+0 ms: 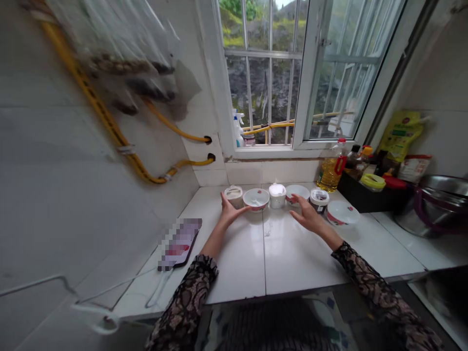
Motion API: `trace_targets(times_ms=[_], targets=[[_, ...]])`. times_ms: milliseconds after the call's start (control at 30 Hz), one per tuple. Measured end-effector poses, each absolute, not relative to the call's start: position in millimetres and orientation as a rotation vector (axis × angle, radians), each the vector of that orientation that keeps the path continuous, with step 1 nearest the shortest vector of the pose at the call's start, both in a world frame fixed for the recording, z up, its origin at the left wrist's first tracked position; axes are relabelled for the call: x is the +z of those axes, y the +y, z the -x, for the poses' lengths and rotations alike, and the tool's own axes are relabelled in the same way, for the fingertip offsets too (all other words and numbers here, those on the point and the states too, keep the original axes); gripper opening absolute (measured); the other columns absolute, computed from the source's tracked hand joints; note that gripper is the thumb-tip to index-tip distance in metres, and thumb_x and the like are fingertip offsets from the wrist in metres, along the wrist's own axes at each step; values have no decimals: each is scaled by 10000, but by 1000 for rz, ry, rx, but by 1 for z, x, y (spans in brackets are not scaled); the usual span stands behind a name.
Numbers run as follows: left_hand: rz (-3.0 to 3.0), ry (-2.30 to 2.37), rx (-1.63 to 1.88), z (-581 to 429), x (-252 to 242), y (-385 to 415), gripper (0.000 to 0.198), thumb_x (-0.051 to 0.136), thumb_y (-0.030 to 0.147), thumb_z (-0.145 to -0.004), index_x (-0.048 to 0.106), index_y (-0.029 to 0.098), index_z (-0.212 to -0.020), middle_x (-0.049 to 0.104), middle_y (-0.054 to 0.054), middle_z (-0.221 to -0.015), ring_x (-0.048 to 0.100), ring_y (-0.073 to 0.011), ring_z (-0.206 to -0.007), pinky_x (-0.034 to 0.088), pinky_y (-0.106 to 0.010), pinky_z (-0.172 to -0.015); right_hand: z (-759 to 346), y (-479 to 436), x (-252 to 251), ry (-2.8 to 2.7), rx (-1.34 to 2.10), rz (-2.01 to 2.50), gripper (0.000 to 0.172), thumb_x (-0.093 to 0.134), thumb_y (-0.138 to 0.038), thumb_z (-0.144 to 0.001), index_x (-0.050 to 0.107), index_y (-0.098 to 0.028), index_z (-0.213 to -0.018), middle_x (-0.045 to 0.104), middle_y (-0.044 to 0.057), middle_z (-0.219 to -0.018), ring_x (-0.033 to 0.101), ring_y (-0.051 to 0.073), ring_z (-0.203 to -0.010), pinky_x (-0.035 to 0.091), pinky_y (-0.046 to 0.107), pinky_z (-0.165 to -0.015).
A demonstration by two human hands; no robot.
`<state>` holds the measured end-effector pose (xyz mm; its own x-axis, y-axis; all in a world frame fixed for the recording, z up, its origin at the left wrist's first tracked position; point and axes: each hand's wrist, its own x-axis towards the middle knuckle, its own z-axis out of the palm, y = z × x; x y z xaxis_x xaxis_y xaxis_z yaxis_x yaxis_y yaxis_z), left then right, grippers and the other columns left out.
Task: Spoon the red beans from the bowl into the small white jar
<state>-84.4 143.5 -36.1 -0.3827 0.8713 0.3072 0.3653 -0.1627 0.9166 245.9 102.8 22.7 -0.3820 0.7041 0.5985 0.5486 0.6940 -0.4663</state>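
A row of bowls and small tubs stands along the back of the white tiled counter [241, 263]. My left hand [229, 213] is open at the left end, its fingers in front of a lidded tub [234, 194] and its thumb stretched towards a white bowl [257, 199] with a red pattern. I cannot tell whether it touches either. To the right come a white square tub [277, 195] and a second bowl [297, 190]. Open too, my right hand [307, 217] reaches just in front of that bowl. Beside it are a dark-labelled tub [319, 197] and a third bowl [342, 213].
A phone [188, 239] with a white cable lies on the left. At the back right stand an oil bottle [330, 170], a black box [356, 191] of condiments and a steel pot [429, 207]. Yellow pipes [135, 163] run along the left wall. Behind is a barred window [270, 73].
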Motion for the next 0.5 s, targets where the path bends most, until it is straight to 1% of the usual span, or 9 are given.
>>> trace_targets(times_ms=[100,200,300,367,433,500], targets=[[-1398,1757,1538,71,-31,136,1495,939,354,-424,-63,139,-1513,24,-239,-1593,59,-363,-1485,133,-462,-1209,-252,94,8,-1945,255,1014,485,565,-200,-821,473,-208,-1297,644,114,-1142,624,256,-1066,508,460,-935],[-1424,1786,1570,64,-28,132,1482,927,365,-462,-94,135,-1511,19,-250,-1589,52,-356,-1487,110,-465,-1211,-248,94,-2,-1861,263,1033,418,522,-174,-820,501,-196,-1238,659,113,-1084,635,251,-1011,537,432,-864],[-1431,1807,1596,62,-29,130,1464,919,370,-485,-103,145,-1509,35,-254,-1586,57,-351,-1487,116,-478,-1207,-242,94,-9,-1866,269,1021,392,520,-177,-821,528,-184,-1213,658,130,-1084,628,263,-1006,532,441,-868],[-1429,1824,1606,61,-29,130,1462,919,383,-488,-103,145,-1507,47,-262,-1581,75,-350,-1486,117,-477,-1205,-240,93,-12,-1884,292,997,400,527,-173,-816,544,-180,-1215,661,136,-1102,616,274,-1045,514,458,-910],[-1421,1840,1605,59,-29,129,1462,920,396,-485,-95,136,-1505,60,-276,-1573,93,-359,-1482,117,-480,-1203,-240,93,-16,-1889,322,978,436,504,-131,-796,556,-184,-1226,668,128,-1120,602,274,-1097,503,463,-940],[-1404,1852,1595,59,-27,129,1461,921,407,-479,-82,126,-1504,70,-286,-1567,91,-373,-1479,129,-491,-1199,-243,95,-18,-1883,349,972,524,443,-63,-751,558,-192,-1246,672,114,-1145,603,254,-1119,530,434,-907]])
